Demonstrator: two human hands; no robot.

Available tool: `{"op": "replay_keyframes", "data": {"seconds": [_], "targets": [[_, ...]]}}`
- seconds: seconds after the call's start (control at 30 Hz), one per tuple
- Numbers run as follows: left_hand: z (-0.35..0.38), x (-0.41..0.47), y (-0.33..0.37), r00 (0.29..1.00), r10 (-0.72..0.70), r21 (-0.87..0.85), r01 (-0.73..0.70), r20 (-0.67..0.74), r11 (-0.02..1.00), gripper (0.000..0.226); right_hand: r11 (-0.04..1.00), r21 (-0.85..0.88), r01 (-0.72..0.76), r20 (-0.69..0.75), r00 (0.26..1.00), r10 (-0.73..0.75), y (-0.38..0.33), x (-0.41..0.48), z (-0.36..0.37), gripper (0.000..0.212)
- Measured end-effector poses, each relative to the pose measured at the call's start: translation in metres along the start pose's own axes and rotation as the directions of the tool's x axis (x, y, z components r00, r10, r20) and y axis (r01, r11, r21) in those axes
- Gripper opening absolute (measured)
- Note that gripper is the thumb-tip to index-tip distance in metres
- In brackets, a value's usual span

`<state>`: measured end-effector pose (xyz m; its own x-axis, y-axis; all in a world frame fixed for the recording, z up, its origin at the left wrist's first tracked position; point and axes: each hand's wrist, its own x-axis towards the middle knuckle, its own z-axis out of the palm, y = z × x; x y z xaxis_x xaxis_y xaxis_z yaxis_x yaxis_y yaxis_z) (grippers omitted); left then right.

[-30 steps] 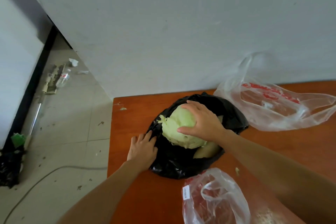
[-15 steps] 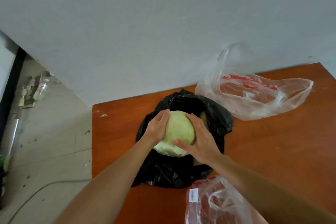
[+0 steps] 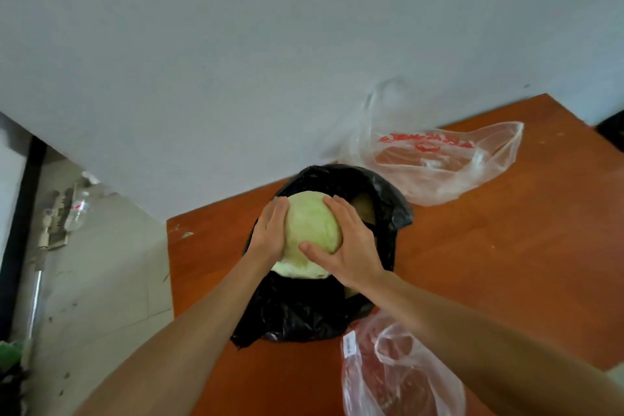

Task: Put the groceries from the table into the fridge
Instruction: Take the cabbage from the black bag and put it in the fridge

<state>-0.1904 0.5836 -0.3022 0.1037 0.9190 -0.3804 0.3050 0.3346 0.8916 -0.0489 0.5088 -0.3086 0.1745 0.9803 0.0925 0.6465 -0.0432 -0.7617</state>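
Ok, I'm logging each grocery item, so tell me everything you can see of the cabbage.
The cabbage is a round, pale green head with smooth, tightly wrapped leaves and faint veins, paler at its lower edge. It is held over the open black bag on the orange table. The left hand presses its left side and the right hand cups its right side, thumb across the front. Its underside is hidden.

The cabbage (image 3: 312, 230) at the frame's centre is pale yellow-green with faint lighter veining. Beneath it the bag (image 3: 304, 317) is glossy black. The surface (image 3: 489, 263) is orange-brown. At upper right, a clear plastic bag (image 3: 439, 162) carries red printed lettering. At lower right, another clear bag (image 3: 398, 375) shows red contents and a small white label. The wall (image 3: 270, 61) across the top is plain grey-white; the floor (image 3: 108, 280) at left is pale grey, speckled with dark marks.
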Motion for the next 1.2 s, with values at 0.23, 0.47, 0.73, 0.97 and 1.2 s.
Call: {"op": "replay_keyframes", "data": {"seconds": [0.23, 0.47, 0.73, 0.97, 1.2], "targets": [[0.006, -0.069, 0.091, 0.941, 0.331, 0.12, -0.321, -0.072, 0.939, 0.027, 0.966, 0.138, 0.217, -0.232, 0.956, -0.181, -0.043, -0.017, -0.069, 0.085], [0.077, -0.179, 0.149, 0.82, 0.569, 0.196, -0.55, -0.056, 0.812, 0.017, 0.926, 0.126, 0.356, -0.43, 0.861, -0.272, -0.042, -0.087, -0.175, 0.081], [0.198, -0.272, 0.169, 0.741, 0.651, 0.079, -0.667, 0.164, 0.74, 0.036, 0.936, 0.073, 0.344, -0.602, 0.763, -0.234, 0.002, -0.197, -0.298, 0.079], [0.321, -0.331, 0.193, 0.584, 0.74, 0.082, -0.8, 0.334, 0.595, 0.041, 0.974, 0.016, 0.225, -0.73, 0.669, -0.142, 0.065, -0.263, -0.392, 0.075], [0.437, -0.331, 0.225, 0.414, 0.752, 0.037, -0.886, 0.513, 0.463, 0.055, 0.998, 0.009, 0.062, -0.855, 0.519, -0.024, 0.131, -0.282, -0.458, 0.077]]}}
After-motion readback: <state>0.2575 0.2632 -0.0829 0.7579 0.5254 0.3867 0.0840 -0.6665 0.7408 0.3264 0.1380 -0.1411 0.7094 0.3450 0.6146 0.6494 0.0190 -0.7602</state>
